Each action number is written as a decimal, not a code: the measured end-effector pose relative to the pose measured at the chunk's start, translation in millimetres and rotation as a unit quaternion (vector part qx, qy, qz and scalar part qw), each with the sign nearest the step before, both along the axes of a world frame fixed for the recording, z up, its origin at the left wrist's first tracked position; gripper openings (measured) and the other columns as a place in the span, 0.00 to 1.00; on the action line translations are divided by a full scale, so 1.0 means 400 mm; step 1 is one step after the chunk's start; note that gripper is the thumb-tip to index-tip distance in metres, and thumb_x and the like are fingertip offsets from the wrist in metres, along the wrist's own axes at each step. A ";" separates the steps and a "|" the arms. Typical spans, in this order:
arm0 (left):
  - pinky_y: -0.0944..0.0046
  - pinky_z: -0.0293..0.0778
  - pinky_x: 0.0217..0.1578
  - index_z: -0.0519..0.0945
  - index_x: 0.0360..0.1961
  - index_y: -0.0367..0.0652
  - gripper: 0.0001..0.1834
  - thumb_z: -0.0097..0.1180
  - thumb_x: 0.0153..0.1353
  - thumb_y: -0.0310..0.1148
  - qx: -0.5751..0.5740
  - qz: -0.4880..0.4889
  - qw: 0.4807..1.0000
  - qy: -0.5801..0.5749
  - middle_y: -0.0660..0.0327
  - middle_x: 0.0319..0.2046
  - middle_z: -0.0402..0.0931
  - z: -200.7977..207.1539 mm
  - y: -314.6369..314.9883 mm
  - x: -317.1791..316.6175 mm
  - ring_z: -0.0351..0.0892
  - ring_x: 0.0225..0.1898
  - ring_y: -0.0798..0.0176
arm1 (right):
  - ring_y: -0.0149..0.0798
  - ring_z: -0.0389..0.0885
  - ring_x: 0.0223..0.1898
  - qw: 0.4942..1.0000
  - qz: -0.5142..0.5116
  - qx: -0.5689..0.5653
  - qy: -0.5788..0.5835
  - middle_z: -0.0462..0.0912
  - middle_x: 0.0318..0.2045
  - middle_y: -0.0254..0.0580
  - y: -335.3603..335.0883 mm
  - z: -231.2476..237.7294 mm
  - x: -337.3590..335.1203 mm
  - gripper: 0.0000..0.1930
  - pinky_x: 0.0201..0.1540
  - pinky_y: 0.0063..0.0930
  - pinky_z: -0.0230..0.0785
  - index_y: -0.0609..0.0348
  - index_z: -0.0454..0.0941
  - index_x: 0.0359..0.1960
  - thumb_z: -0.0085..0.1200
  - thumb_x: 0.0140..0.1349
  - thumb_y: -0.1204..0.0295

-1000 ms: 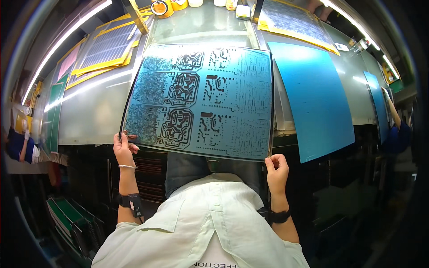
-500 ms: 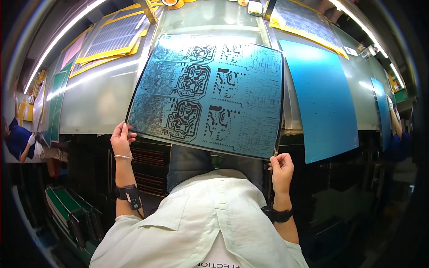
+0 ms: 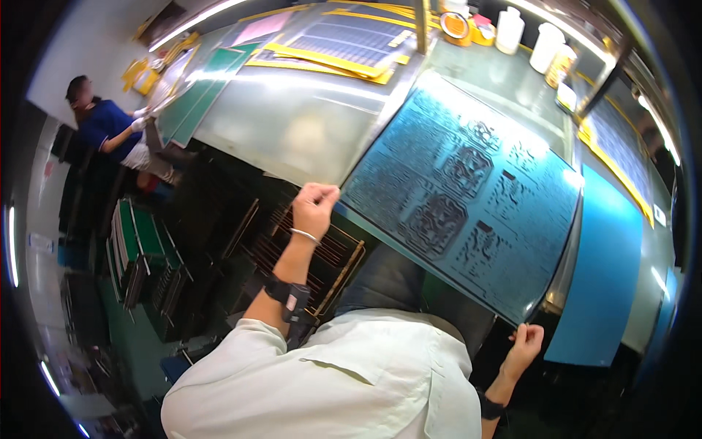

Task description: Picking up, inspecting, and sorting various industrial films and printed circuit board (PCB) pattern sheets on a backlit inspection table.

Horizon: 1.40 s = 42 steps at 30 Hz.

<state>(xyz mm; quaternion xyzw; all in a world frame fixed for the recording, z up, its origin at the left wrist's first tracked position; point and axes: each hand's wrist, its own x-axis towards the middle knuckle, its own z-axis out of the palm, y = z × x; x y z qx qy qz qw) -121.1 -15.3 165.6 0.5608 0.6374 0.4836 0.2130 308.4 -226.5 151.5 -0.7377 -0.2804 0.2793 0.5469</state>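
Observation:
A large rectangular blue sheet (image 3: 475,219) with black circuit patterns is tilted in front of my body, its far part over the glassy bench top. At its near left corner my left hand (image 3: 313,212) is closed, thumb and fingers pinching the edge. Pinched fingers of my right hand (image 3: 523,350) grip the near right corner, lower in the view. Whether the sheet is a film, or a film laid on a blue panel, I cannot tell. To its right a plain blue panel (image 3: 601,271) rests partly over the bench edge.
Yellow-edged patterned sheets (image 3: 333,47) lie on the bench (image 3: 292,121) at far left. White bottles (image 3: 510,31) and tape rolls (image 3: 456,28) stand at the back. Green panels fill a rack (image 3: 142,245) at lower left. Another person (image 3: 106,132) wearing white gloves works beyond it.
The view has turned left, so the bench and sheet appear rotated and farther right. More of the left aisle and the other person shows. Both my hands stay at the sheet's near corners.

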 end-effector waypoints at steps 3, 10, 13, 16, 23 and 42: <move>0.65 0.67 0.34 0.84 0.30 0.41 0.07 0.64 0.46 0.26 0.026 0.057 0.995 0.074 0.60 0.27 0.68 -0.024 -0.038 -0.005 0.69 0.31 0.60 | 0.23 0.67 0.24 1.000 0.009 -0.007 0.001 0.65 0.23 0.29 0.003 0.005 0.000 0.06 0.26 0.16 0.63 0.56 0.65 0.28 0.49 0.61 0.77; 0.68 0.66 0.32 0.84 0.32 0.43 0.08 0.64 0.48 0.27 0.032 0.091 0.994 0.049 0.63 0.26 0.66 -0.041 -0.061 0.001 0.67 0.30 0.64 | 0.23 0.66 0.24 1.000 0.019 -0.016 -0.001 0.65 0.23 0.29 0.000 0.005 -0.002 0.06 0.26 0.16 0.62 0.56 0.65 0.27 0.48 0.61 0.76; 0.70 0.67 0.31 0.84 0.33 0.44 0.08 0.63 0.49 0.27 0.029 0.092 0.995 0.006 0.64 0.27 0.66 -0.056 -0.068 0.004 0.68 0.29 0.67 | 0.23 0.66 0.24 1.000 0.014 -0.017 -0.002 0.66 0.23 0.29 -0.001 0.008 -0.005 0.07 0.26 0.16 0.62 0.56 0.64 0.27 0.48 0.61 0.76; 0.73 0.67 0.29 0.79 0.41 0.41 0.12 0.60 0.53 0.25 0.013 0.076 0.997 -0.030 0.65 0.26 0.69 -0.073 -0.069 0.010 0.68 0.26 0.71 | 0.22 0.66 0.23 1.000 0.012 -0.016 0.003 0.66 0.23 0.28 -0.004 0.005 0.002 0.04 0.26 0.15 0.62 0.56 0.66 0.29 0.48 0.61 0.78; 0.70 0.71 0.23 0.66 0.41 0.40 0.11 0.51 0.57 0.21 -0.091 0.025 0.962 -0.258 0.60 0.22 0.73 -0.022 -0.066 0.012 0.73 0.21 0.69 | 0.37 0.69 0.32 0.930 0.152 -0.126 -0.310 0.69 0.29 0.39 0.031 0.153 0.010 0.27 0.36 0.30 0.64 0.56 0.69 0.54 0.56 0.48 0.79; 0.49 0.52 0.60 0.70 0.55 0.43 0.27 0.52 0.57 0.46 0.054 -0.231 0.870 0.432 0.58 0.59 0.63 0.042 0.555 0.162 0.51 0.65 0.47 | 0.50 0.63 0.58 0.747 0.271 -0.131 -0.592 0.70 0.53 0.45 0.771 0.066 0.337 0.25 0.57 0.42 0.58 0.61 0.68 0.53 0.44 0.49 0.83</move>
